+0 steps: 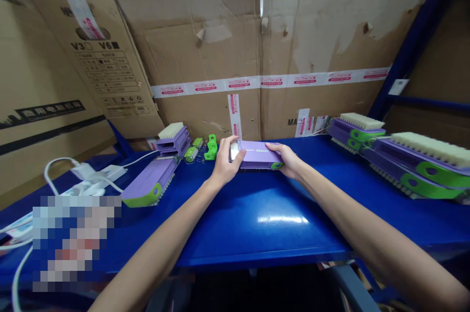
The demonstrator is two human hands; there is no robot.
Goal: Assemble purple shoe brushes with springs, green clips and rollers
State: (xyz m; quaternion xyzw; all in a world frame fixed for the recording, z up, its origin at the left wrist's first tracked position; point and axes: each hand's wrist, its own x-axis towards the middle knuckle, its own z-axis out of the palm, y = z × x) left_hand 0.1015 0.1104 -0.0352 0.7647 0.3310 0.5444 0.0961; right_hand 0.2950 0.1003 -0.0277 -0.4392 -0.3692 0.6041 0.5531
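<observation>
A purple brush body with a green end piece (259, 154) lies flat on the blue table (257, 224), near the cardboard wall. My left hand (225, 160) wraps its fingers round the body's left end, where a pale part shows. My right hand (288, 159) grips the right end, next to the green tip. Both arms stretch forward across the table.
Several finished purple-and-green brushes (407, 160) with white bristles lie stacked at the right. At the left lie another brush (152, 184), a bristled purple part (174, 138), small green clips (211, 148), springs, and white cables with a power strip (93, 175). Cardboard boxes (227, 47) wall off the back.
</observation>
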